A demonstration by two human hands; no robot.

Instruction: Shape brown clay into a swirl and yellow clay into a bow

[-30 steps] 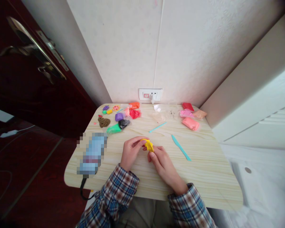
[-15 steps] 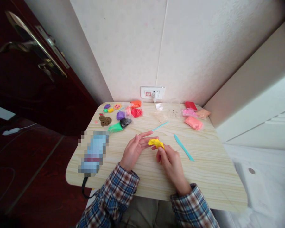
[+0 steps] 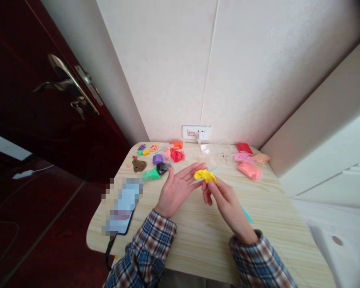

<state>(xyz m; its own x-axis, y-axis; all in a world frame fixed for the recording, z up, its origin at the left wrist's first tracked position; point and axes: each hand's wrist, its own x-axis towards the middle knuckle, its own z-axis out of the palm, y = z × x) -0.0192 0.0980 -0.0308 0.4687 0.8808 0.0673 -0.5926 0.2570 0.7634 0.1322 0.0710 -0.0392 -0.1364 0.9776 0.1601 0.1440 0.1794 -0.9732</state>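
My right hand (image 3: 225, 204) pinches a lump of yellow clay (image 3: 204, 175) between thumb and fingers, lifted above the light wooden table (image 3: 198, 236). My left hand (image 3: 178, 188) lies palm up with its fingers stretched out, the fingertips right beside the yellow clay. A turquoise plastic knife (image 3: 246, 215) shows partly from behind my right wrist. A thin turquoise stick (image 3: 213, 169) peeks out past the clay.
Bags of clay lie at the back left: green (image 3: 151, 174), black (image 3: 163, 167), purple (image 3: 158, 159), red (image 3: 177, 155), orange (image 3: 176, 145). A brown clay figure (image 3: 139, 165) sits near them. Pink and peach bags (image 3: 248, 169) lie back right. A phone (image 3: 124, 207) rests at the left edge. A wall socket (image 3: 196, 132) and a dark door (image 3: 42, 120) are beyond.
My left hand let go of the yellow clay and opened out flat, palm up. My right hand carried the clay up and away from me. The camera tilted.
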